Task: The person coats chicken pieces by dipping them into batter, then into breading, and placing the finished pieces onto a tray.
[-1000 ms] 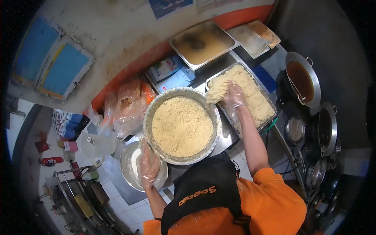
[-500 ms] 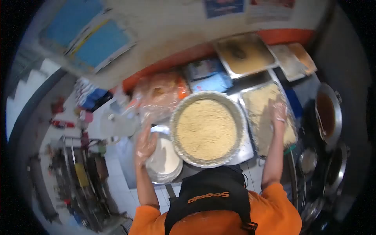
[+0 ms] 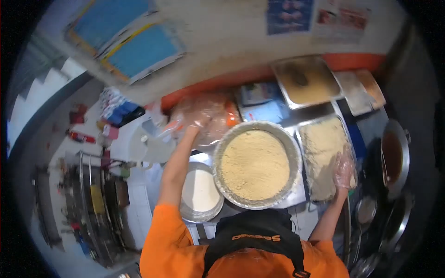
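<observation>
My left hand (image 3: 199, 124) reaches into a clear plastic bag (image 3: 185, 104) of pale pieces at the back. Its fingers are blurred among the plastic. In a clear glove, my right hand (image 3: 344, 167) lies with fingers stretched out over the right side of a metal tray (image 3: 340, 116) spread with pale yellow crumbly coating (image 3: 324, 134). Between my arms stands a big round metal bowl (image 3: 296, 160) filled with more yellow crumbs (image 3: 255, 162). Below my left forearm sits a smaller bowl (image 3: 200, 216) with creamy white batter (image 3: 200, 190).
At the back are a steel pan (image 3: 308, 83) with a dark item inside and a blue packet (image 3: 266, 111). To the right stand a wok (image 3: 394, 153) of brown liquid and a strainer (image 3: 366, 211). A white jug (image 3: 150, 143) is at left, beyond it a metal rack (image 3: 99, 194).
My left hand has gone from above the batter bowl forward into the plastic bag. My right hand has slid from the tray's middle toward its near right side. The view has shifted.
</observation>
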